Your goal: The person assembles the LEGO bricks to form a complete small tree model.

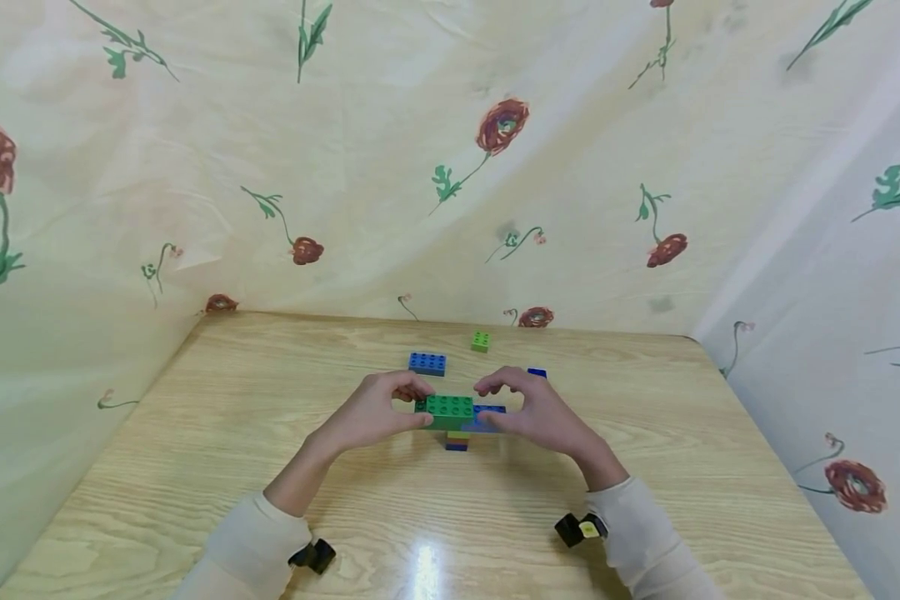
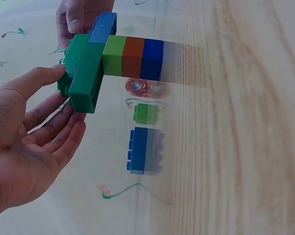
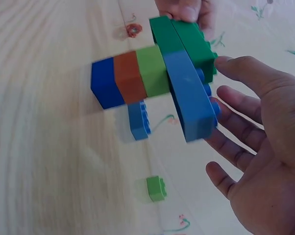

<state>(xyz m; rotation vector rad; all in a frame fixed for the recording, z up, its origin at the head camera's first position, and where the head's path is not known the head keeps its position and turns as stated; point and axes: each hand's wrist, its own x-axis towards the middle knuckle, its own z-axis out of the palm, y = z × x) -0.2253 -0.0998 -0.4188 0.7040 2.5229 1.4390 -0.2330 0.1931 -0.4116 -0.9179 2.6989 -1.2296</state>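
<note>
A small brick build stands on the wooden table (image 1: pixel 195 467). Its short column (image 1: pixel 457 440) (image 2: pixel 133 56) (image 3: pixel 128 78) runs dark blue, orange-red, light green. Across the top lie long green bricks (image 1: pixel 450 407) (image 2: pixel 86 73) (image 3: pixel 184 36) and a long blue brick (image 1: pixel 489 414) (image 2: pixel 103 27) (image 3: pixel 189 93). My left hand (image 1: pixel 412 404) (image 2: pixel 71 98) pinches the green end between thumb and fingers. At the opposite end, my right hand (image 1: pixel 495 404) (image 3: pixel 216 98) holds the blue brick, thumb on the studded side and fingers along its edge.
Behind the build lie a loose blue brick (image 1: pixel 427 363) (image 2: pixel 142 149) (image 3: pixel 137 120), a small light green brick (image 1: pixel 481 341) (image 2: pixel 147 113) (image 3: pixel 156 188) and a small dark blue brick (image 1: pixel 537 372). Floral cloth (image 1: pixel 450 167) walls the table at the back and both sides.
</note>
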